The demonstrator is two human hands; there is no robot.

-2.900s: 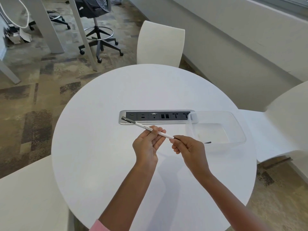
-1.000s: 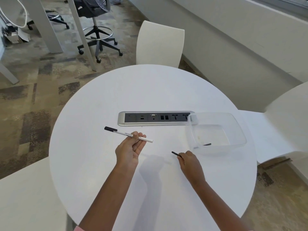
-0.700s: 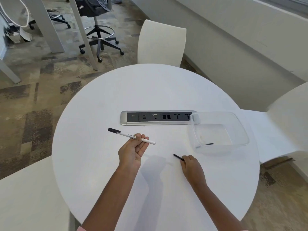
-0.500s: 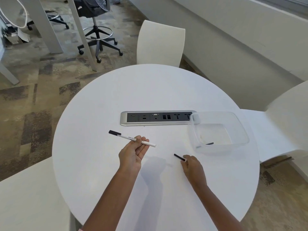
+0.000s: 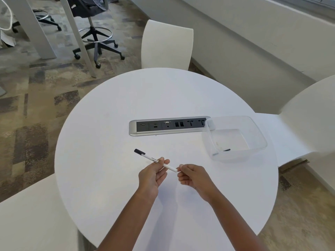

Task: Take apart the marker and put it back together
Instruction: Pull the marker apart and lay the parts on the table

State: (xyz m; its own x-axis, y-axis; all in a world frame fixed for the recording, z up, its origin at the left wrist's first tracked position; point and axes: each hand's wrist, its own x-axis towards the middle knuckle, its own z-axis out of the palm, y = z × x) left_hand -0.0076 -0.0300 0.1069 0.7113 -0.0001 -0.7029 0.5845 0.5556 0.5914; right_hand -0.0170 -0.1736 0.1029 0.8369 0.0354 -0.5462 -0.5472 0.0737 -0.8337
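The slim white plastic marker (image 5: pixel 148 157), black-capped, is pinched mid-barrel by the left hand (image 5: pixel 152 175), with its bare end just short of the right hand (image 5: pixel 194 178). That hand's fingers (image 5: pixel 183 167) curl tightly at that end; whether they hold a part, I cannot tell. Any piece pushed in crooked could jam, or slip from the fingers onto the round white table (image 5: pixel 163 98).

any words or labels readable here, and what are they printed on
Nothing can be read clearly.
marker: two short lines of black print on the white barrel, where the left hand holds it; too small to read.
socket panel: only ports and sockets, no legible label.
clear container: no text visible.
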